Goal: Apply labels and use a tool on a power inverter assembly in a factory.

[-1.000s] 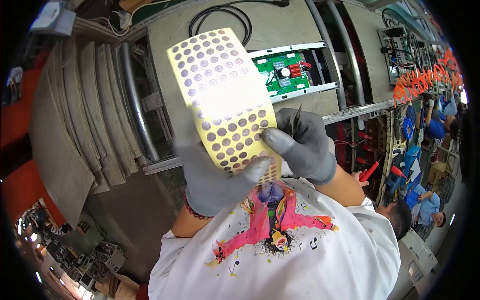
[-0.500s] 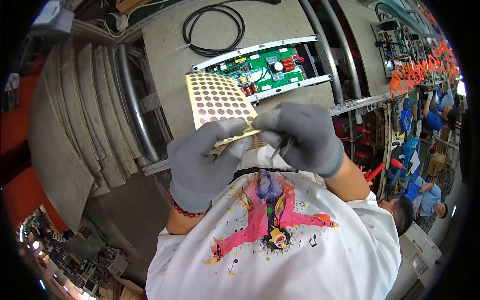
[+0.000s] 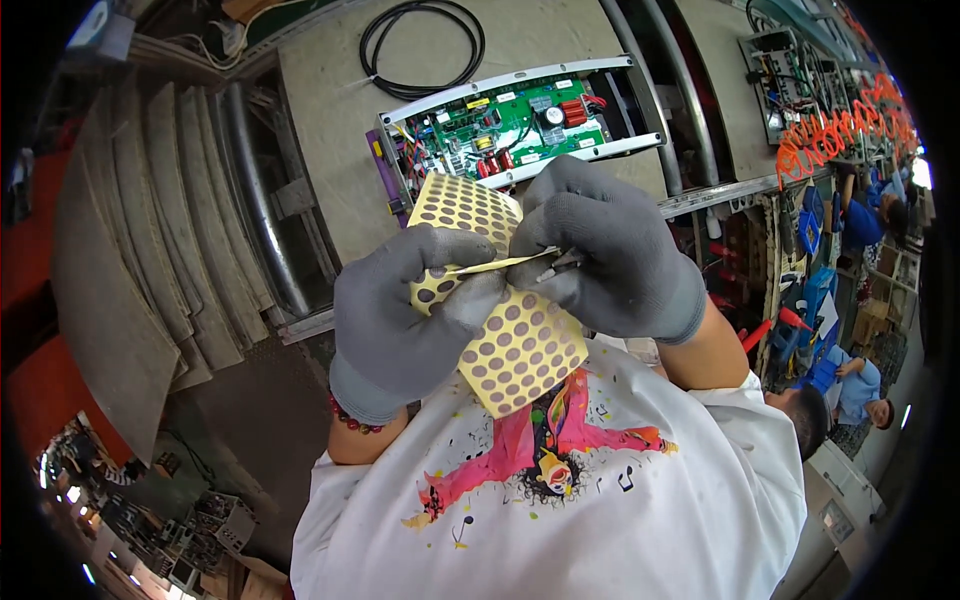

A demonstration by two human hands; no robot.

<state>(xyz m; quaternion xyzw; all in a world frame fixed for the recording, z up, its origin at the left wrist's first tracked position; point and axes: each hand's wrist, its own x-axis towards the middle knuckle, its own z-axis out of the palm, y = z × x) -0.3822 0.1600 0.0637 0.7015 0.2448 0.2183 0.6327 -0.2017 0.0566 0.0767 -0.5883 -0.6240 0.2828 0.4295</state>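
Head view, and we're right in at the fingers: our left hand [image 3: 395,315], in a grey glove, has thumb and forefinger pinched together on the dotted sheet [image 3: 530,350], no gap between them but the paper. Our right hand [image 3: 625,255], gloved too, meets it at the bend, fingers drawn in tight around a slim pointed tool [image 3: 563,262], tweezers by the look of it; whether those fingers also nip the sheet, we cannot tell. The sheet itself is up in the air between both hands, yellow with rows of dark round dots, one part rising beyond the fingers, another dropping toward our white shirt [image 3: 640,520].

Nice and steady is what this calls for! We'd judge the bend is best run between rows, gently, so the dots don't buckle, with the tool's tip low and slanting so it doesn't pierce the paper. A firm left pinch gives the right hand something to work against; a loose one could let the sheet spring.

Outward we go: just beyond, the green circuit board [image 3: 525,135] lies in its open metal frame [image 3: 500,88] on the counter [image 3: 320,150], a coiled black cable [image 3: 481,48] near its far side, an orange spiral hose [image 3: 845,138] well off to the right.
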